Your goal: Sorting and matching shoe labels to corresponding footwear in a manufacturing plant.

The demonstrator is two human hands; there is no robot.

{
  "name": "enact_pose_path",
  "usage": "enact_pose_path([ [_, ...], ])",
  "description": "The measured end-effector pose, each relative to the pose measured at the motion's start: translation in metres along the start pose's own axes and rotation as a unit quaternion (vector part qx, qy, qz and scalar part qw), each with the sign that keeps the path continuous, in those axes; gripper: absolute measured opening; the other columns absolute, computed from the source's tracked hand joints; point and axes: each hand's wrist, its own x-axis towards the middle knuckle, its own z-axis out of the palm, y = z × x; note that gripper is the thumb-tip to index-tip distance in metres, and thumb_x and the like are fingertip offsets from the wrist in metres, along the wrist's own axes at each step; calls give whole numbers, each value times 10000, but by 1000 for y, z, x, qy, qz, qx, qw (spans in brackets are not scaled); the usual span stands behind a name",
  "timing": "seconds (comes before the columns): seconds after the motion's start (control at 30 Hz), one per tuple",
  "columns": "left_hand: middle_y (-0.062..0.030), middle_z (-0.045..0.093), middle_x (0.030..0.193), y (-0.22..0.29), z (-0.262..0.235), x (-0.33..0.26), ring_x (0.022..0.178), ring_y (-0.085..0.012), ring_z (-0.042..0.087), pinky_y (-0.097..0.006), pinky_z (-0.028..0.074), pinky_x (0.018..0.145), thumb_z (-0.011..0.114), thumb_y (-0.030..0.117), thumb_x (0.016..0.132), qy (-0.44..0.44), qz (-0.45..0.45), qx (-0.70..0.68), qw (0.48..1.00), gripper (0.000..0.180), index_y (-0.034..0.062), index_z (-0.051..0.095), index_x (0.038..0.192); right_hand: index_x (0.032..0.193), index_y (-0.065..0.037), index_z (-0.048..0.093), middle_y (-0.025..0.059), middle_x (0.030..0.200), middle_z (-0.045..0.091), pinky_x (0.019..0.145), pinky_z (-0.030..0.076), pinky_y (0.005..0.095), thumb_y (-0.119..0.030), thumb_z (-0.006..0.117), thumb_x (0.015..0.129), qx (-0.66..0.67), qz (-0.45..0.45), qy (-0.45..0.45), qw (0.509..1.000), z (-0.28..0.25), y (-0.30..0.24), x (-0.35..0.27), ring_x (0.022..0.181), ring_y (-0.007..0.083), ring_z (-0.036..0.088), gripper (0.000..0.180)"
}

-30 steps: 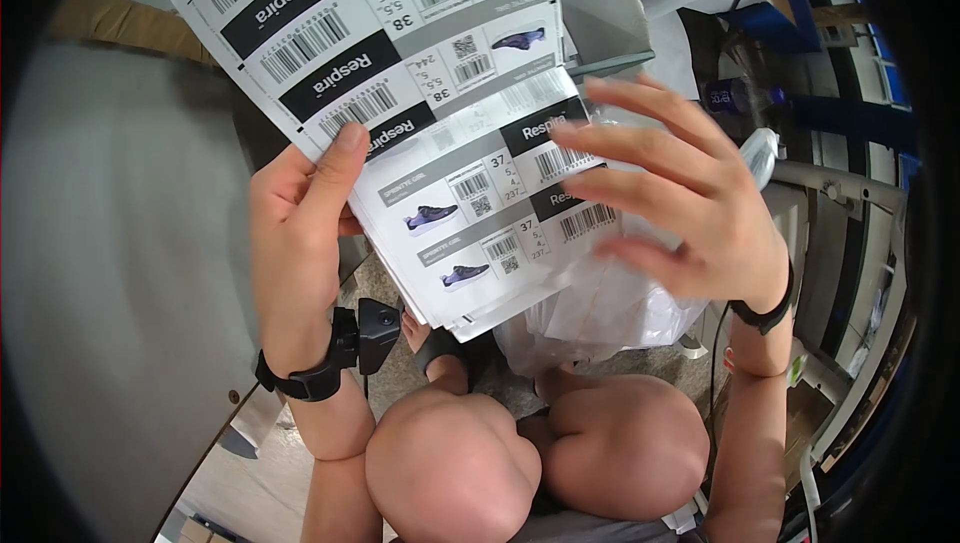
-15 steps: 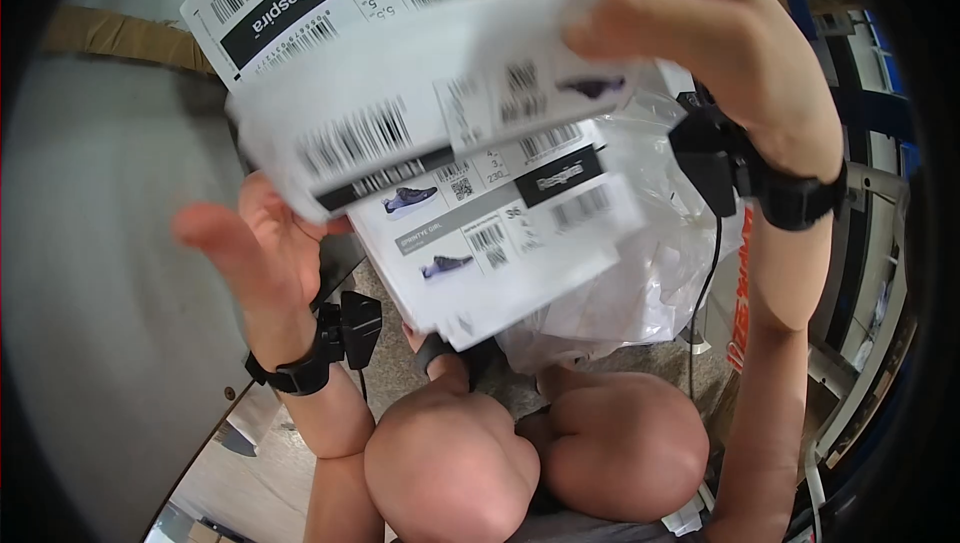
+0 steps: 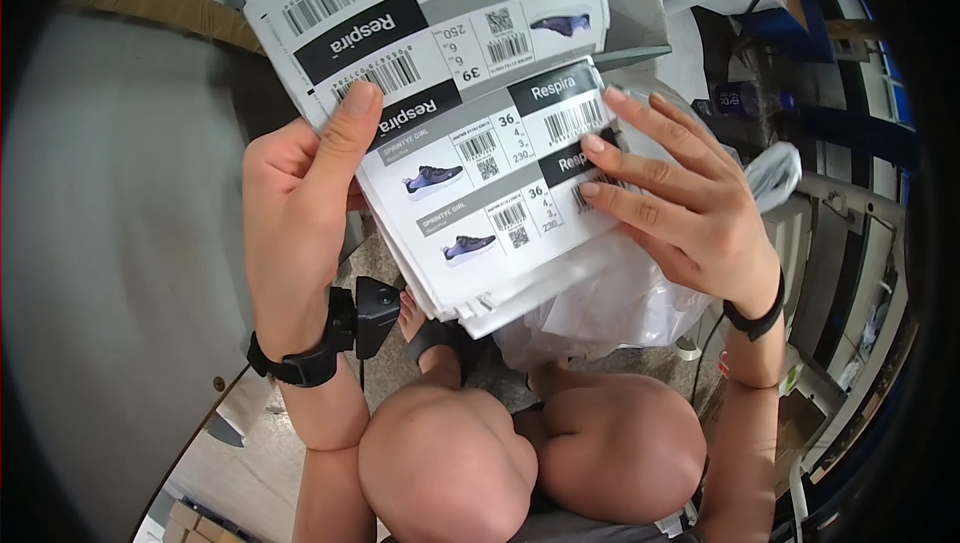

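A thick stack of white shoe-label sheets (image 3: pixel 455 193) is held over my knees, printed with barcodes, grey and black bands and small dark purple shoes. My left hand (image 3: pixel 300 183) grips its left edge, thumb on top and fingers underneath. On the stack's right side lies my right hand (image 3: pixel 700 208), fingers stretched and spread across the labels; its thumb is hidden. Further label sheets (image 3: pixel 400 18), printed the other way round, extend beyond the nearer ones. The stack's near edges are uneven.
Below the sheets hangs a clear plastic bag (image 3: pixel 610 313). A large grey panel (image 3: pixel 130 233) fills the left side, with brown tape (image 3: pixel 150 3) along its far edge. To the right are a bottle with a purple label (image 3: pixel 750 100) and a metal frame (image 3: pixel 850 213).
A lifted, blurred sheet now lies on the far part of the stack. My right hand has come down from the far edge onto the labels; my left thumb has closed over the left edge.
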Motion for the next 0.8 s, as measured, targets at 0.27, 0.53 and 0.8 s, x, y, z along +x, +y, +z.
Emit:
enact_pose_path([
  [0.27, -64, 690, 925, -15, -25, 2, 762, -89, 615, -244, 502, 709, 633, 320, 941, -140, 39, -159, 977, 393, -67, 679, 995, 1061, 65, 645, 100, 919, 691, 734, 473, 210, 34, 631, 878, 225, 236, 205, 923, -33, -4, 49, 842, 96, 616, 186],
  [0.53, 22, 639, 698, -7, 12, 4, 605, -10, 455, -181, 324, 526, 717, 281, 890, 47, 58, 15, 997, 328, -36, 707, 806, 1101, 29, 629, 129, 1081, 654, 808, 500, 301, -53, 760, 758, -21, 180, 242, 953, -36, -8, 24, 968, 193, 624, 377],
  [0.8, 18, 628, 690, -14, -3, 11, 595, -3, 449, -177, 325, 519, 706, 277, 898, 40, 34, 15, 999, 331, -28, 694, 770, 1035, -66, 707, 142, 1247, 632, 1042, 391, 530, -179, 766, 672, 2, 65, -52, 997, -14, -7, -13, 1203, 403, 555, 384],
])
